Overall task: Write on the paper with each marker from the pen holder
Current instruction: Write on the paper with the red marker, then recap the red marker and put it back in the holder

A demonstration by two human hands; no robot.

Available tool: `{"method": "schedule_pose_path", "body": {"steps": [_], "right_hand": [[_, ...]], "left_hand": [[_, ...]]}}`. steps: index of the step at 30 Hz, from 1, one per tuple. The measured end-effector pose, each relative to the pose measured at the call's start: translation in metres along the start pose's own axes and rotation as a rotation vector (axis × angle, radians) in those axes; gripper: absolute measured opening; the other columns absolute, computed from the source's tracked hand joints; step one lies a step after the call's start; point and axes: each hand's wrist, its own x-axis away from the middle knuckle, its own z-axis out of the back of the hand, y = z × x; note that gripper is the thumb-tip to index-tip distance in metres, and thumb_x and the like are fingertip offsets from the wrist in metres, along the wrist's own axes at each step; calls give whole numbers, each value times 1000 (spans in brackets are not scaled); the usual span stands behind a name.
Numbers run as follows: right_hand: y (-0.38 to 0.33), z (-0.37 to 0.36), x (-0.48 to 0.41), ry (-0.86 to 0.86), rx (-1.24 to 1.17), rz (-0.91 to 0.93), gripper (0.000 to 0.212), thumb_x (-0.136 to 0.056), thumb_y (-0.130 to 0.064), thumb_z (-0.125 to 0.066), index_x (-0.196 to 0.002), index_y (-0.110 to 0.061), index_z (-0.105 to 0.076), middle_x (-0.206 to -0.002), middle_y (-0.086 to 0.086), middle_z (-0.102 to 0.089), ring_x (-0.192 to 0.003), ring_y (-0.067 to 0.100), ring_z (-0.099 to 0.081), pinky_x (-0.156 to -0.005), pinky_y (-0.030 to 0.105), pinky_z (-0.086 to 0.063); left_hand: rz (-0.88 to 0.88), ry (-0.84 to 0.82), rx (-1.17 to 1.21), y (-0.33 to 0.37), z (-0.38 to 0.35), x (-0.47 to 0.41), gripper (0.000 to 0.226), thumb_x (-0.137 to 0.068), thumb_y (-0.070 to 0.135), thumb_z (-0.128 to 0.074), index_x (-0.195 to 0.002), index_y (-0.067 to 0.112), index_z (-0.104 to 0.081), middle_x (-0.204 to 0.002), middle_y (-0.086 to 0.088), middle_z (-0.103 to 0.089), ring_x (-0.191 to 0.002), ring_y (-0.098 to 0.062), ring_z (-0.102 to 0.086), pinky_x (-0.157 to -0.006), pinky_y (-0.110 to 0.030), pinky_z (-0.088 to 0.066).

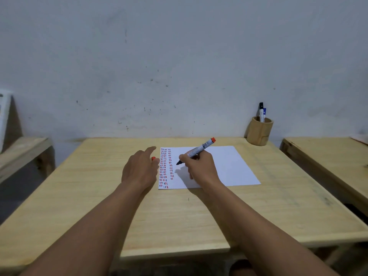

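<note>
two bare hands at a wooden desk (179, 216), the right one writing on paper with a marker.

the desk carries a white paper (225, 168) at its far middle, its left part filled with columns of short red, blue and dark dashes. a wooden pen holder (258, 132) stands at the far right corner, well apart from the paper, with two markers (261, 113) upright in it. the left hand (140, 169) rests just left of the paper, its fingers curled around a small red cap (153, 158), index finger extended. the right hand (199, 167) lies on the paper, fingers clenched on a red-ended marker (196, 151), its dark tip touching the sheet.
</note>
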Motion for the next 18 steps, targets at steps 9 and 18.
{"method": "schedule_pose_path", "body": {"steps": [9, 18], "right_hand": [[-16, 22, -1, 4, -276, -75, 17, -90, -9, -61, -76, -5, -70, -68, 7, -61, -53, 16, -54, -49, 27, -48], [-40, 45, -2, 62, -497, -111, 18, -94, -11, -61, -84, -1, -71, -70, 8, -60, -55, 14, -53, -52, 25, -47]], "left_hand": [[22, 80, 194, 12, 6, -4, 16, -92, 13, -62, -99, 20, -75, -94, 4, -74, -74, -12, -64, -68, -29, -51], [80, 40, 798, 71, 18, -6, 8, -91, 21, -69, -92, 22, -76, -88, 9, -78, -74, -11, -63, -65, -27, -47]]}}
